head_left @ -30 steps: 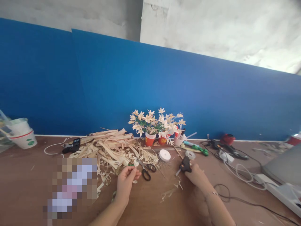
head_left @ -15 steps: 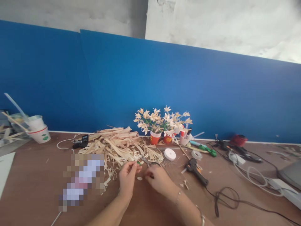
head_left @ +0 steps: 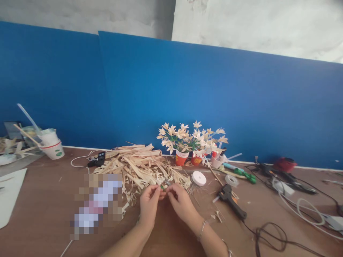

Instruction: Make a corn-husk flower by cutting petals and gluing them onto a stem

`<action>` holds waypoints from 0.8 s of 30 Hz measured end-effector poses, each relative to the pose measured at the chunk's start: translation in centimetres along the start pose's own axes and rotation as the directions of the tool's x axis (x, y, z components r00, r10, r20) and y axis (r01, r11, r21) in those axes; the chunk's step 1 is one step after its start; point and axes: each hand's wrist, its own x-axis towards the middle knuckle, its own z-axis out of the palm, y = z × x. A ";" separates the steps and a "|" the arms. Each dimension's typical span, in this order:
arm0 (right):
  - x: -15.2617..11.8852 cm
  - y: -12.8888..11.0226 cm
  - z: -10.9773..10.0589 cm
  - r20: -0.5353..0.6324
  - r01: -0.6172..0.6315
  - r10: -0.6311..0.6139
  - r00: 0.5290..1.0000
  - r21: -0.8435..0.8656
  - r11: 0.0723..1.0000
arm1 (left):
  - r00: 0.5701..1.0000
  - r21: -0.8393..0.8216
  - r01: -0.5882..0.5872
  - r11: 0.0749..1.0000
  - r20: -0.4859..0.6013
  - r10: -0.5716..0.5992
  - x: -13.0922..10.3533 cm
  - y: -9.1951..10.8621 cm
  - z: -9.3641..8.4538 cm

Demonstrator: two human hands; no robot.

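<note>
My left hand [head_left: 150, 204] is closed in a pinch on a small green piece [head_left: 162, 187] at its fingertips. Close beside it, my right hand [head_left: 181, 200] is also pinched, its fingertips nearly meeting the left ones; what they hold, if anything, is too small to tell. Just beyond the fingers lies a pair of scissors [head_left: 167, 182], mostly hidden by my right hand. Behind both hands spreads a heap of pale dry husk strips [head_left: 142, 162]. A white ribbon roll [head_left: 198, 178] lies to the right of the heap.
Pale flowers [head_left: 180, 134] stand in red cups [head_left: 182, 158] near the blue partition [head_left: 200, 85]. A black glue gun [head_left: 232, 201] with its cord lies right of my hands. Farther right are cables and a white power strip [head_left: 332, 222]. White cups [head_left: 53, 150] stand at the left.
My right hand has left the scissors' handle area and come up to my left fingertips. The view has shifted slightly, so the table items appear farther right.
</note>
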 end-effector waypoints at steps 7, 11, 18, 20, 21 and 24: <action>0.2 -0.6 0.4 -0.151 -0.077 0.137 0.979 0.347 0.935 | 0.997 0.042 0.032 0.999 0.073 -0.035 -0.3 0.3 0.1; -0.2 -0.9 0.8 -0.192 -0.020 0.076 0.978 0.277 0.961 | 0.993 0.043 0.050 0.998 0.104 -0.054 -0.3 0.2 0.2; -0.3 -0.9 0.6 -0.221 0.061 -0.036 0.975 0.108 0.992 | 0.991 0.056 0.048 0.997 0.123 -0.055 -0.5 0.3 0.3; -0.3 -0.8 0.5 -0.219 0.078 -0.060 0.974 0.071 0.994 | 0.992 0.052 0.048 0.997 0.116 -0.054 -0.6 0.5 0.4; -0.3 -0.7 0.5 -0.219 0.086 -0.072 0.973 0.056 0.995 | 0.992 0.051 0.050 0.997 0.112 -0.056 -0.6 0.5 0.4; -0.3 -0.7 0.6 -0.228 0.109 -0.102 0.968 0.020 0.994 | 0.992 0.047 0.057 0.997 0.111 -0.062 -0.6 0.6 0.5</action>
